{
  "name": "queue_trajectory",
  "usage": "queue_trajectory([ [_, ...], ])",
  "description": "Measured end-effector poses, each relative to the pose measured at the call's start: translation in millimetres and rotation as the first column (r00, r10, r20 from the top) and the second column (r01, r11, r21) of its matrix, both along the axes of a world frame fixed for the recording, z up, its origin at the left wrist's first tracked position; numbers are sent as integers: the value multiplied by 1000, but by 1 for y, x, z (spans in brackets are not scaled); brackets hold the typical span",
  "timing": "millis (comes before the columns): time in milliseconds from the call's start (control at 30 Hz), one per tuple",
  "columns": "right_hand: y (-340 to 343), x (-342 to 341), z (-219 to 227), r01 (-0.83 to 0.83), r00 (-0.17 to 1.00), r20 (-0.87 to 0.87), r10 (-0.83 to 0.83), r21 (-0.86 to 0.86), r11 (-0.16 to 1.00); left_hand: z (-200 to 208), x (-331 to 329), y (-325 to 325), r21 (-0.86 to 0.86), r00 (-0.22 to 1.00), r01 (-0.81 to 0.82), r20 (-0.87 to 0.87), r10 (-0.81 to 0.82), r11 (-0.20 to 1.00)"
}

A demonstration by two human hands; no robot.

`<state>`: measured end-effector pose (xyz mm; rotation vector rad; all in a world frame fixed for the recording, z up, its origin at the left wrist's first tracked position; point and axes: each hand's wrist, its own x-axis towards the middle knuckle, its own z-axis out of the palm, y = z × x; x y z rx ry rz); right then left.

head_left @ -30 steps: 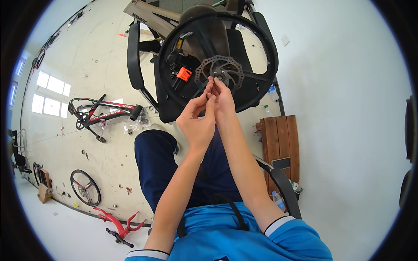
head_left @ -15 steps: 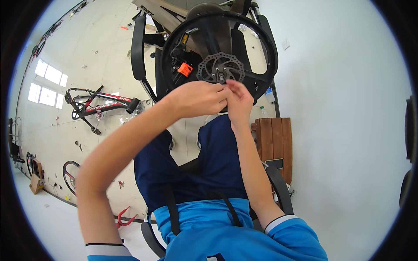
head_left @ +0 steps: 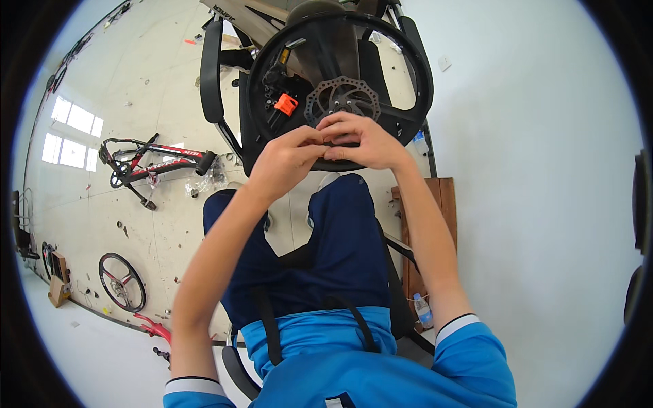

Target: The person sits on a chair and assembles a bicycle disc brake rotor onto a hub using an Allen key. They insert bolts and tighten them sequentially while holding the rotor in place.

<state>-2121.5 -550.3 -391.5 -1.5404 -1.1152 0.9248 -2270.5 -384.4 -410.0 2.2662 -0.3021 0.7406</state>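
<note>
My left hand and my right hand meet fingertip to fingertip in front of a black bicycle wheel. Both are closed in a pinch; whatever lies between the fingertips is too small or hidden to make out. The wheel lies flat, with a metal disc brake rotor at its centre. My right fingers cover the near part of the rotor and hub. Left of the rotor, an orange clip-like piece sits among black bicycle parts seen through the wheel's opening.
A black chair with armrests is under the wheel. On the floor to the left are a black-and-red bicycle frame and another wheel. A brown wooden box and a water bottle stand on the right, near a white wall.
My right hand has turned, its fingers now pointing left over the near rotor. My left hand has shifted slightly left, its forearm drawn inward. My right forearm has swung outward.
</note>
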Motion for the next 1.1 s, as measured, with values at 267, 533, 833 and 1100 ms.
queue_trajectory([
  [267, 20, 25, 13, -141, 985, 104, 140, 2, 990, -6, 5, -52, -842, 943, -318, -234, 237, 435],
  [533, 12, 27, 3, -194, 963, 201, 181, 42, 980, -32, 15, -53, -667, 948, -306, -144, 285, 680],
  [833, 7, 67, -3, -467, 881, 157, 446, 142, 873, -47, 66, -14, -243, 939, -336, -16, 343, 910],
  [1100, 7, 70, -25, -510, 852, 272, 447, 247, 824, -61, 87, -31, -177, 922, -331, 149, 358, 927],
])
